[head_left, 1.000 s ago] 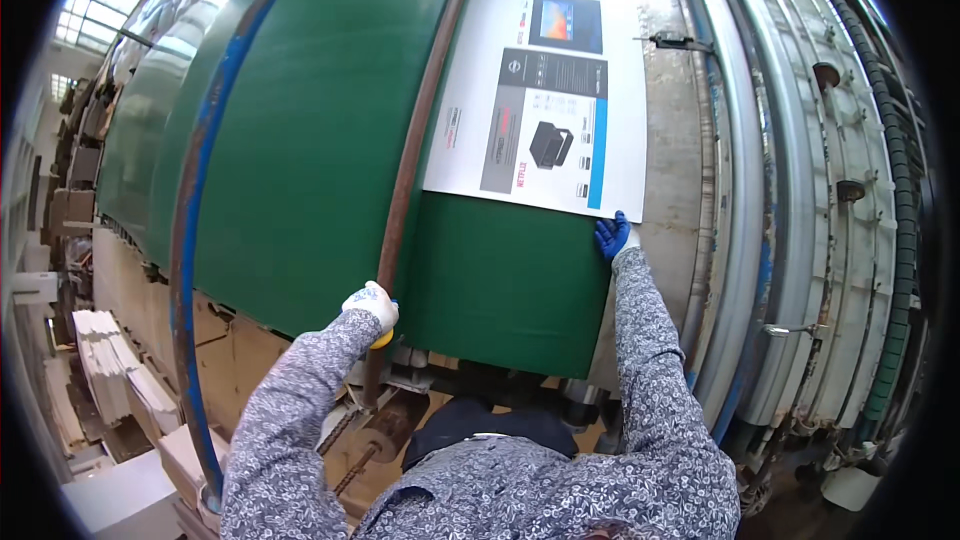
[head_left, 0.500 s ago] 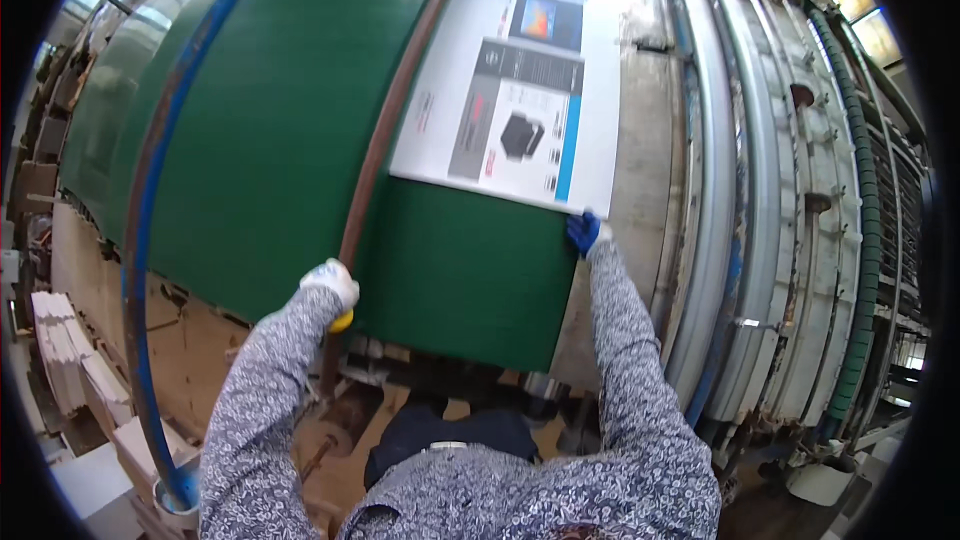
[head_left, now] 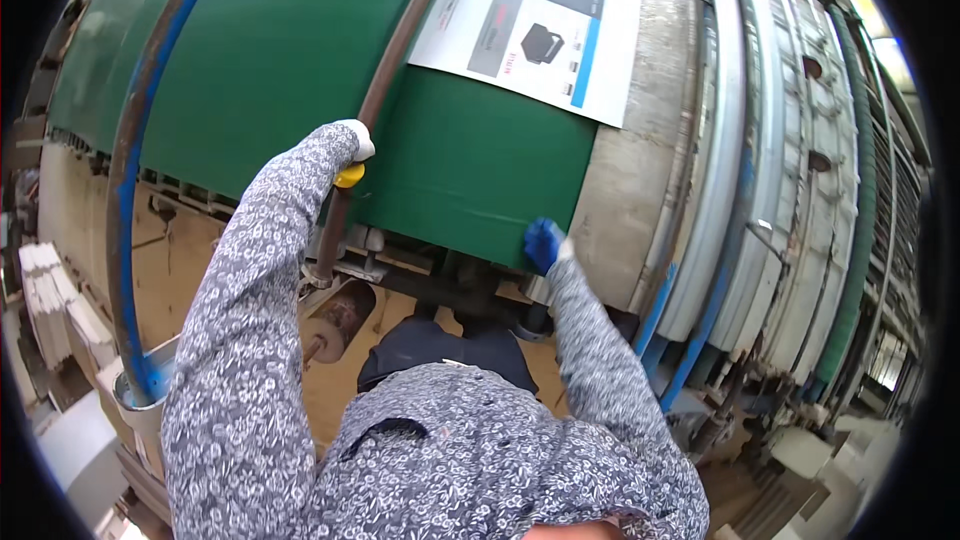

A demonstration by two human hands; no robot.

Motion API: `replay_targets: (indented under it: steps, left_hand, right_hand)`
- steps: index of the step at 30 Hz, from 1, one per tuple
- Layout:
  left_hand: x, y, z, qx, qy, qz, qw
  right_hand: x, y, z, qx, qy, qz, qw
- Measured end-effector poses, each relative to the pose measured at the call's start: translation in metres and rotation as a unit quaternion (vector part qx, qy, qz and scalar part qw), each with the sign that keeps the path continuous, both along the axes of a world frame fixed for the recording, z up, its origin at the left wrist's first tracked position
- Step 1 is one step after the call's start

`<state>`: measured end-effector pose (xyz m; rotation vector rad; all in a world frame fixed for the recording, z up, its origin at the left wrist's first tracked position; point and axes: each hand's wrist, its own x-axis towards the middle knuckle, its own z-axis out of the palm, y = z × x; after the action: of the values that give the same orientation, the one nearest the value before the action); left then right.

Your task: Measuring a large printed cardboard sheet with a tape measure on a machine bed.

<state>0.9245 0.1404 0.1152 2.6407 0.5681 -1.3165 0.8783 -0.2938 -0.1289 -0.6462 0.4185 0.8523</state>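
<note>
My left hand (head_left: 358,139), in a white glove, is closed around the long brown bar (head_left: 385,80) that crosses the green belt (head_left: 480,165). Its fingertips are mostly hidden. Just below that hand a round yellow part (head_left: 349,176) shows against the bar. My right hand (head_left: 543,245), in a blue-fronted glove, is at the belt's near right corner, and its blurred fingers look bunched. Farther off on the belt lies a large white printed sheet (head_left: 610,90) with grey panels, a blue stripe and a picture of a black device; neither hand touches it.
Along the belt's right side runs a bare metal plate (head_left: 625,200), then silver rollers (head_left: 730,190) and a machine frame. A blue pipe (head_left: 130,210) arches up at the left into a bucket (head_left: 150,380). Stacked pale boards (head_left: 52,300) stand far left. Below the belt's near end sits a rusty roller (head_left: 340,315).
My right hand has left the sheet's near corner and come back toward me to the belt's near edge. My left hand stays on the bar. The whole view has shifted.
</note>
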Motion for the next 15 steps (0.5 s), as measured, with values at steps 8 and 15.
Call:
replay_targets:
  steps: [8, 15]
  left_hand:
    - [0.011, -0.020, -0.008, -0.031, -0.002, -0.086, 0.996]
    - [-0.024, -0.045, -0.017, 0.136, -0.215, -0.304, 0.918]
  right_hand:
    - [-0.366, -0.088, 0.029, -0.410, 0.172, -0.234, 0.865]
    - [-0.602, -0.119, 0.066, -0.447, 0.364, -0.261, 0.775]
